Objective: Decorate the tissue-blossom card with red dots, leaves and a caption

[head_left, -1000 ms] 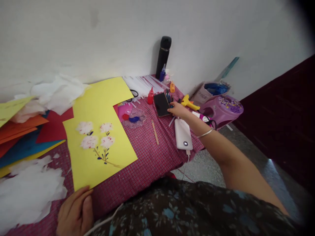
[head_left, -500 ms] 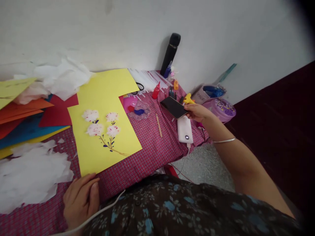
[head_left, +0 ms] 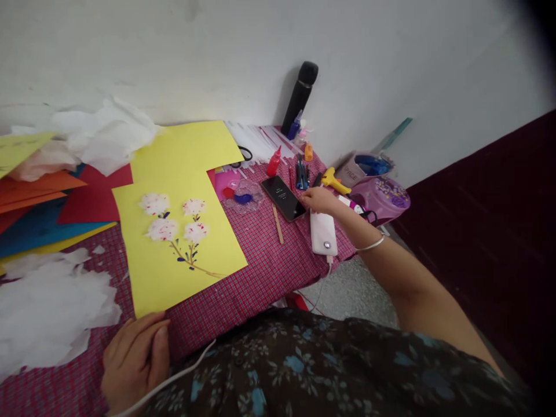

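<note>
My right hand (head_left: 319,200) reaches out over the red checked cloth (head_left: 269,272), its fingers closed on the near end of a black phone (head_left: 282,197). The phone lies flat on the cloth with its screen faintly lit. A white power bank (head_left: 323,233) lies just beside the hand. My left hand (head_left: 134,359) rests open at the near corner of a yellow sheet (head_left: 174,243) that bears white tissue flowers with painted stems.
A wooden stick (head_left: 278,223), a clear paint palette (head_left: 243,194), a red bottle (head_left: 273,162), pens (head_left: 301,174), a yellow glue gun (head_left: 334,180) and a black flask (head_left: 299,95) crowd the far right. A purple box (head_left: 382,197) sits on the floor. Coloured sheets (head_left: 39,220) and white tissue (head_left: 47,318) lie left.
My right hand lifted the phone off the cloth, then brought it back down a little to the left, where it lies flat with the screen lit. My left hand stayed at the sheet's corner.
</note>
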Available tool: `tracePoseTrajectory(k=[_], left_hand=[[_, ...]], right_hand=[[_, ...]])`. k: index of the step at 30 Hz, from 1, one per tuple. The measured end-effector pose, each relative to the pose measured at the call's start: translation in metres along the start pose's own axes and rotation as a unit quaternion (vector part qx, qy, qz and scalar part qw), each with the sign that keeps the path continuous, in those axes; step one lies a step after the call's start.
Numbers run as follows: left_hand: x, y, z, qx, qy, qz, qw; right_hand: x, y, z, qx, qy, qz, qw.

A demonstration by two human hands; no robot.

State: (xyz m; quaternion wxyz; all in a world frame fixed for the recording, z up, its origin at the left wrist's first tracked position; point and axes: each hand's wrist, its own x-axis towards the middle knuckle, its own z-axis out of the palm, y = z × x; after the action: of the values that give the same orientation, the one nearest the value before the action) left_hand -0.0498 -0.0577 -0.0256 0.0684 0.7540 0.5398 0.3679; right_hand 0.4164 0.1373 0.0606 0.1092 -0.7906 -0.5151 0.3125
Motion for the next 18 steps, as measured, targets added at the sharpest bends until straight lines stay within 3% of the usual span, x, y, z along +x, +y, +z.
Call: tracePoseTrajectory(k=[5, 9, 13, 18], left_hand=[[-0.003, -0.005, 0.002, 0.002, 0.005, 0.013, 1.0], [-0.006, -0.003, 0.0, -0.017, 0.016, 0.026, 0.999], [-0.008, -0.002, -0.002, -0.037, 0.021, 0.032, 0.999], [-0.003, 0.007, -0.004, -0.035, 0.029, 0.038, 0.998]], right_hand=[[0.04, -0.027, -0.012, -0.154, 0.091, -0.053, 0.982], [0.075, -0.044, -0.002, -0.233, 0.133, -0.043, 0.962], [0.096, -0.049, 0.013, -0.241, 0.145, -0.013, 0.96], [0.094, -0.046, 0.014, -0.184, 0.207, 0.0, 0.961]])
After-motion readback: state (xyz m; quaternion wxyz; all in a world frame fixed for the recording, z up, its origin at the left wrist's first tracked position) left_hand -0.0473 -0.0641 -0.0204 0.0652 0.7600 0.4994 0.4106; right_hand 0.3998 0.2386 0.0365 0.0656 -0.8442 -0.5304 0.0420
